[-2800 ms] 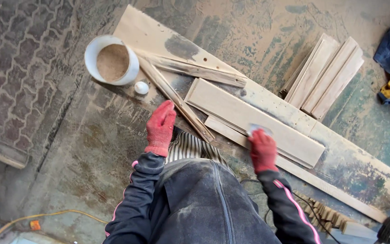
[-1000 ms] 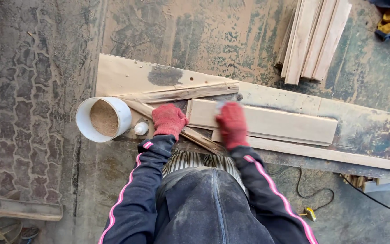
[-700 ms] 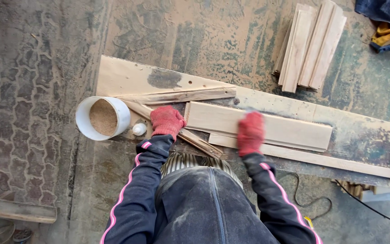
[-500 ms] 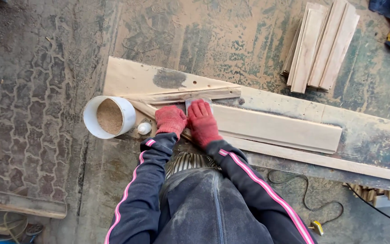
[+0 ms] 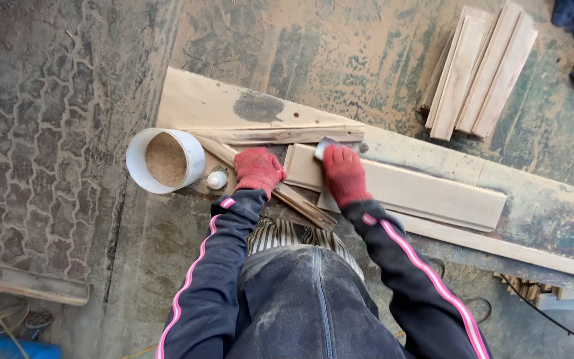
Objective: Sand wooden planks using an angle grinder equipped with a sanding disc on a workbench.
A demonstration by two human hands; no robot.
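Two red-gloved hands — right hand (image 5: pixel 344 174) curled on scraper (image 5: pixel 325 146) over board (image 5: pixel 406 189), left hand (image 5: pixel 258 169) flat on slat (image 5: pixel 300 205).

Pale wooden board (image 5: pixel 426 189) lies flat under scraper (image 5: pixel 324 145).

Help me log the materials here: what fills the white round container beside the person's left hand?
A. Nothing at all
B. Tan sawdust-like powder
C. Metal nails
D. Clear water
B: the white round container, lying just left of the red-gloved left hand, shows a tan, grainy, sawdust-like fill inside its rim, with no liquid or metal in sight.
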